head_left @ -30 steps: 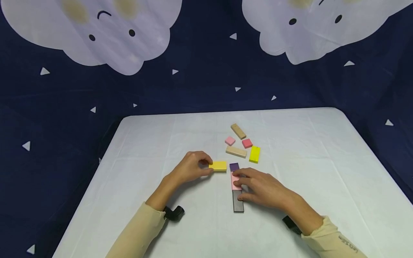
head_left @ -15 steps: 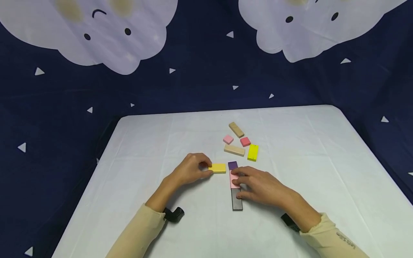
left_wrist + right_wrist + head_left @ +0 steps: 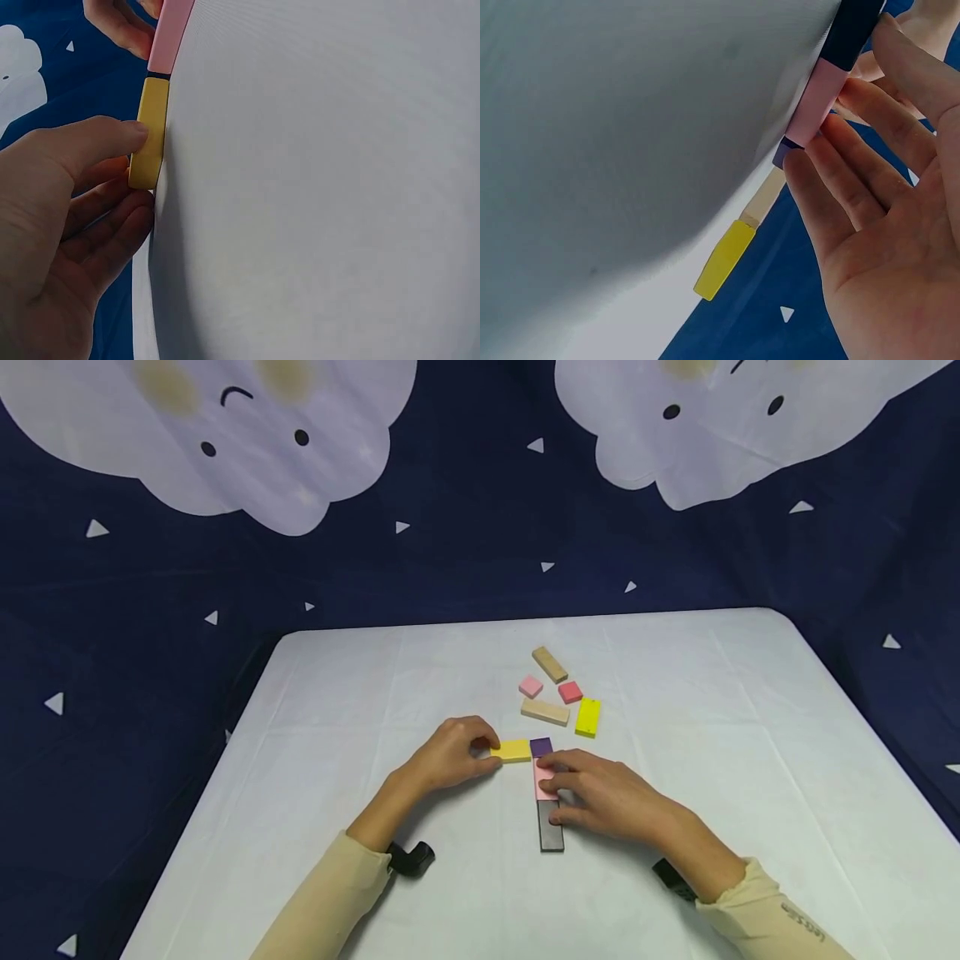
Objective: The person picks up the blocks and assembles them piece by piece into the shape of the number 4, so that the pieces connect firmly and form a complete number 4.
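My left hand (image 3: 459, 752) pinches the left end of a yellow block (image 3: 514, 750) between thumb and fingers, seen close up in the left wrist view. That block lies flat, its right end at the purple block (image 3: 541, 747). Purple, pink and dark grey blocks form a straight line running toward me. Extended fingers of my right hand (image 3: 607, 793) rest on the pink block (image 3: 545, 789), with the thumb at the dark grey block (image 3: 551, 831). In the right wrist view, the fingertips lie along the side of this line.
Behind the line, on the white table (image 3: 360, 685), lie two plain wooden blocks (image 3: 545, 711), a small light pink block (image 3: 531, 686), a red block (image 3: 570, 692) and a bright yellow block (image 3: 588, 717). A dark blue cloth with clouds hangs behind the table.
My left hand has slid the yellow block rightward, closing the gap to the purple block. The right hand stays on the line of blocks.
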`<state>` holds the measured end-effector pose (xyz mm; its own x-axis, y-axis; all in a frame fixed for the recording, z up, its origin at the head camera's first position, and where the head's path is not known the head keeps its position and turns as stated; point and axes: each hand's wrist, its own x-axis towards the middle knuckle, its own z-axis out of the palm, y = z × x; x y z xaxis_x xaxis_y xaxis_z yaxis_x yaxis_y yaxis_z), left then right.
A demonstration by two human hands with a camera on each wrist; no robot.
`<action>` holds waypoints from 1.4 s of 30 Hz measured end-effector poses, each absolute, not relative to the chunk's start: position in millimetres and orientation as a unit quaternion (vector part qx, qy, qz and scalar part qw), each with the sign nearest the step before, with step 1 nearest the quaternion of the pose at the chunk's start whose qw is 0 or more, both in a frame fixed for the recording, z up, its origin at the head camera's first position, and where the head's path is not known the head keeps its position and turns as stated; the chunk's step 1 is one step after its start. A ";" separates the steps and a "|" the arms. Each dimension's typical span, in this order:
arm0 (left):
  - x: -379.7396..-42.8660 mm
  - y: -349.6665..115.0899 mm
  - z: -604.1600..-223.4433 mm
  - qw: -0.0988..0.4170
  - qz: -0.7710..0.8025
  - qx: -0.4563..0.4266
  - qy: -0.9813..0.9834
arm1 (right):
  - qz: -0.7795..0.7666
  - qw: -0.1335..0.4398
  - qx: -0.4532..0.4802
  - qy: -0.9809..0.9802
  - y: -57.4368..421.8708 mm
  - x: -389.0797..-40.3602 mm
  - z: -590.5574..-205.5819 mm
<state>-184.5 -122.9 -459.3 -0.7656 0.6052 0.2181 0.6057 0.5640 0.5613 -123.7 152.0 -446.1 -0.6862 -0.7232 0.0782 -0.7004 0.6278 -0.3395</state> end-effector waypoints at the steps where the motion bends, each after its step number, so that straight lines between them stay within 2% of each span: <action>1: -184.8 -122.3 -459.6 0.001 -0.318 -0.344 -0.884 | -0.174 0.033 -0.394 0.902 152.2 -123.6 -446.2; 11: -185.3 -116.7 -456.2 -0.002 -0.269 -0.342 -0.900 | -0.172 0.038 -0.391 0.903 151.8 -123.3 -445.5; 20: -168.0 -90.3 -444.0 0.060 -0.166 -0.430 -0.885 | -0.178 0.025 -0.399 0.899 152.0 -121.8 -446.0; 30: -159.2 -80.5 -445.1 0.009 -0.134 -0.436 -0.890 | -0.176 0.021 -0.404 0.898 152.8 -119.9 -444.5; 42: -165.2 -84.3 -446.8 -0.002 -0.143 -0.445 -0.884 | -0.163 0.029 -0.403 0.900 152.7 -119.5 -443.3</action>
